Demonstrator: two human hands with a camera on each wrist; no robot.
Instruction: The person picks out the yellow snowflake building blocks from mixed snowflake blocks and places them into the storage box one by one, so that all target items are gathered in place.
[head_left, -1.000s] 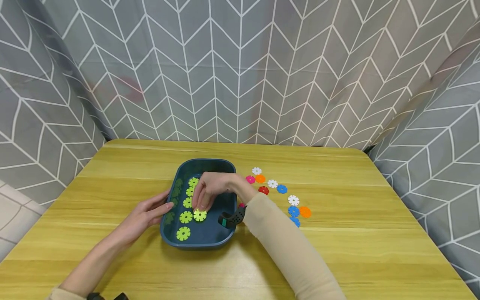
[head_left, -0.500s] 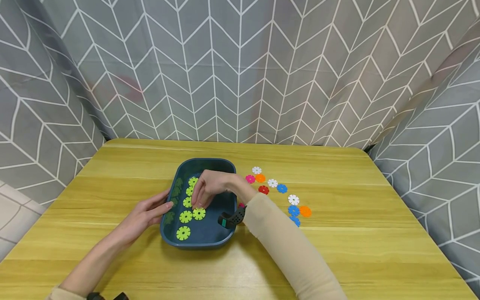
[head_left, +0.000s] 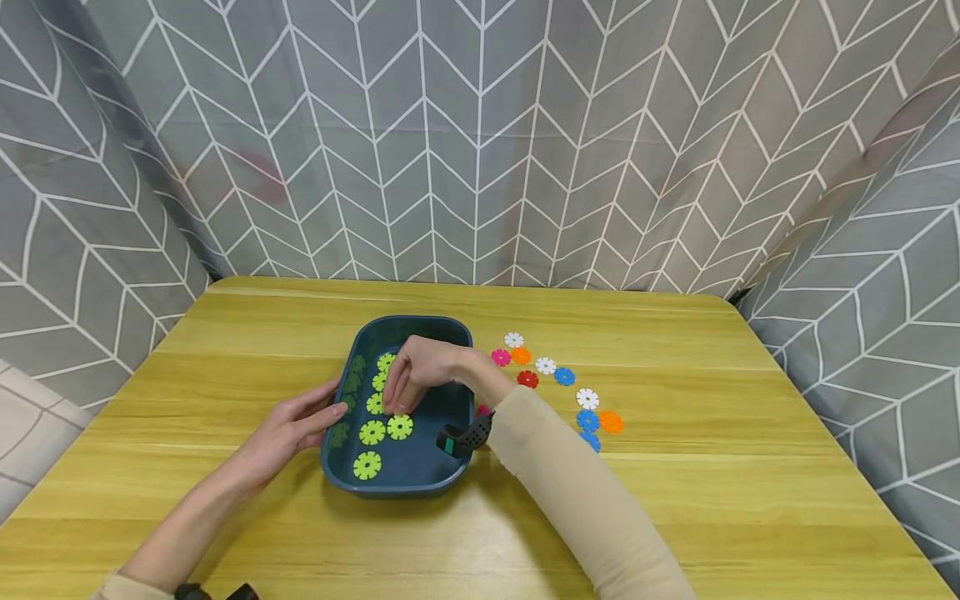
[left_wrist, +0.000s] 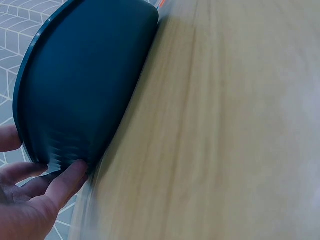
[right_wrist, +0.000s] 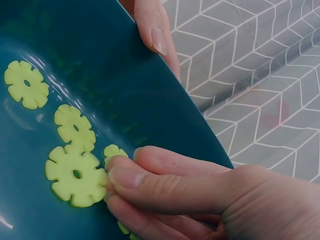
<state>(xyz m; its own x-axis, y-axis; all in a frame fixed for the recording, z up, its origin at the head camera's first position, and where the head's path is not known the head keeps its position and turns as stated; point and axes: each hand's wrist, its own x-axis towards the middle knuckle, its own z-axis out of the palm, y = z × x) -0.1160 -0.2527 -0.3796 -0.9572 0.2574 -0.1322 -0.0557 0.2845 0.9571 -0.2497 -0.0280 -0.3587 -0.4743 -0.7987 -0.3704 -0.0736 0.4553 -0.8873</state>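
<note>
A dark blue plastic bin (head_left: 408, 492) stands on the table. My left hand (head_left: 300, 427) holds its left side, the thumb over the rim and the fingers against the outer wall, as the left wrist view also shows. Inside, several yellow-green notched snowflake discs (head_left: 367, 465) lie in a rough column along the left. My right hand (head_left: 420, 375) reaches into the bin and pinches the edge of another yellow-green snowflake disc (right_wrist: 77, 176) between thumb and fingertips. That disc lies close beside its neighbours. The right fingers partly hide other discs.
Right of the bin, loose snowflake discs lie on the wooden table: white (head_left: 587, 399), blue (head_left: 564, 377), orange (head_left: 611, 422), red (head_left: 528, 379) and pink (head_left: 501, 357). My right forearm crosses over the bin's right rim. A patterned grey curtain (head_left: 480, 150) hangs behind the table.
The right hand has risen very slightly, showing more of the pinched disc, which has shifted a little. The left hand and the bin stay where they were.
</note>
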